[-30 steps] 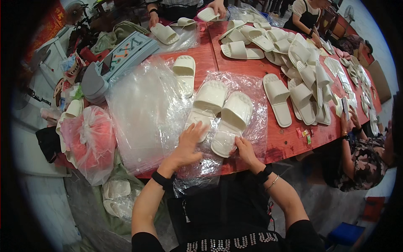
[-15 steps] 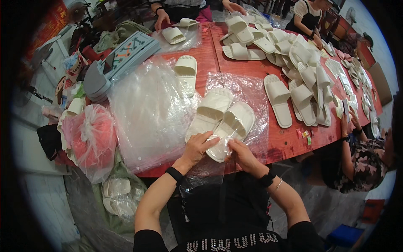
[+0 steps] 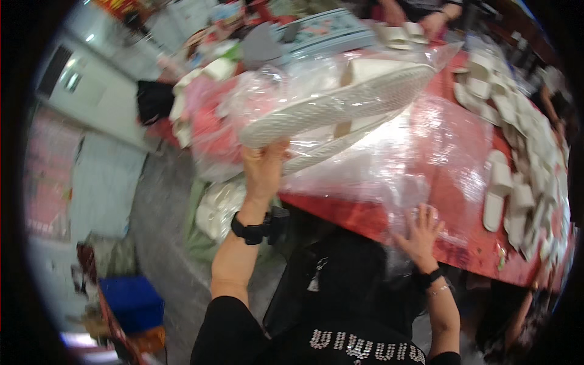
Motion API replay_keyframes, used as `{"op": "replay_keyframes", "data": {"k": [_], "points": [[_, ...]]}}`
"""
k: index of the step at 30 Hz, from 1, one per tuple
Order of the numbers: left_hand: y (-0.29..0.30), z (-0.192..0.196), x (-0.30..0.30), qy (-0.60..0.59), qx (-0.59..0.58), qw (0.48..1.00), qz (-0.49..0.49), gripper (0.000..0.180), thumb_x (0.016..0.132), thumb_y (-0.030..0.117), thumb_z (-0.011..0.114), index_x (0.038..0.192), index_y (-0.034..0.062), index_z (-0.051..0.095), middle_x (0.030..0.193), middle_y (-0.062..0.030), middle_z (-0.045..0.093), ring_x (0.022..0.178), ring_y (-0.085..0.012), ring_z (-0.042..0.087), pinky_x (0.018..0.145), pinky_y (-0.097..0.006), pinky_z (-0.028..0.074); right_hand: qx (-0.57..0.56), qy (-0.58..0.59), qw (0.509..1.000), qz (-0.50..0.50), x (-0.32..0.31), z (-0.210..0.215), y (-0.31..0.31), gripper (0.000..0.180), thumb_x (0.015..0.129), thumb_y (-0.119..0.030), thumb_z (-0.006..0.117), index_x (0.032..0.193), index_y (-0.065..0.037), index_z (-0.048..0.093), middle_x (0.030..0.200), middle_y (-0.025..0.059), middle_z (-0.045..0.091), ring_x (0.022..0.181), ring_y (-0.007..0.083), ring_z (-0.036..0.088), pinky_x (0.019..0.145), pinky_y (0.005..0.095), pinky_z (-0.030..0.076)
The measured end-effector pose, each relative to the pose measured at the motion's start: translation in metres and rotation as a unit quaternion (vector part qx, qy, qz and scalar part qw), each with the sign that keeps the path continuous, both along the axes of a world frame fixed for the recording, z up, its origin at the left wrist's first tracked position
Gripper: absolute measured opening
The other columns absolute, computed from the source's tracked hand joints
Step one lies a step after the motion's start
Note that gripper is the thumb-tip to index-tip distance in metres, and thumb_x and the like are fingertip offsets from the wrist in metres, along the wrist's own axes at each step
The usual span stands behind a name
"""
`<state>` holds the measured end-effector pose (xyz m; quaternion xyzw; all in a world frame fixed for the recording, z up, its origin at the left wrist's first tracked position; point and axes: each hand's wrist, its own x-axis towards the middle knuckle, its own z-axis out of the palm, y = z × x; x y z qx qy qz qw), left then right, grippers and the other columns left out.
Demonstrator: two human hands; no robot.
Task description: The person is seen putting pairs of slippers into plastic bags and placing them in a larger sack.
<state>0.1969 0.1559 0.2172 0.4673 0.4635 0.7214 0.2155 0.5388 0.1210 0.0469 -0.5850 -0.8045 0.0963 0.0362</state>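
My left hand [image 3: 264, 170] grips one end of a pair of cream slide slippers [image 3: 347, 103] wrapped in a clear plastic bag. The pair is raised above the table and tilted, with the textured sole of one slipper facing me. My left fingertips are partly hidden behind the slipper. At the table's near edge, my right hand [image 3: 421, 237] has its fingers spread and rests on clear plastic bags [image 3: 450, 164] lying flat. Beneath the raised pair, more of these bags cover the table.
Loose cream slippers [image 3: 499, 188] are heaped along the right of the red table [image 3: 340, 213]. A pink bundle in clear plastic [image 3: 213, 121] sits at the left. Below it, a green sack [image 3: 201, 246] holds bagged slippers. Across the table, another person's hands [image 3: 433, 25] handle slippers.
The bagged pair has gone from lying on the table under both hands to being lifted leftward in my left hand. My right hand has let go of it. The view has swung left.
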Motion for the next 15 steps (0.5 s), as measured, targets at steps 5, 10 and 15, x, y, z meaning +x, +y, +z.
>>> {"op": "replay_keyframes", "data": {"k": [5,10,15], "points": [[-0.145,0.038,-0.126,0.16,-0.231,0.943,0.18,0.011,0.079,0.004,0.059,0.088,-0.0024,0.062,0.074,-0.002,0.061,0.063,-0.0071,0.056,0.053,-0.022,0.044,-0.032,-0.02,0.999,-0.002,-0.008,0.0,0.0,0.071,0.07,-0.047,0.062,0.133,-0.025,0.037,0.145,0.0123,0.017,0.134,0.0353,0.006,0.098,0.0654,0.002],[-0.218,0.008,-0.167,0.217,-0.369,0.859,0.281,0.015,0.077,0.008,0.063,0.091,0.0006,0.063,0.075,-0.0053,0.063,0.062,-0.0109,0.056,0.058,-0.024,0.044,-0.005,-0.029,1.0,0.011,-0.006,-0.004,-0.001,0.069,0.074,-0.044,0.06,0.134,-0.021,0.036,0.146,0.0123,0.015,0.134,0.0352,0.006,0.099,0.0642,0.002],[-0.252,-0.134,-0.213,0.465,-0.403,0.751,0.24,0.028,0.074,0.007,0.061,0.102,0.0083,0.061,0.091,-0.0148,0.061,0.084,-0.0308,0.059,0.072,-0.036,0.047,-0.027,-0.041,0.999,0.011,-0.01,0.001,-0.002,0.068,0.075,-0.045,0.059,0.133,-0.019,0.037,0.146,0.0127,0.014,0.134,0.0355,0.006,0.1,0.063,0.002]]}}
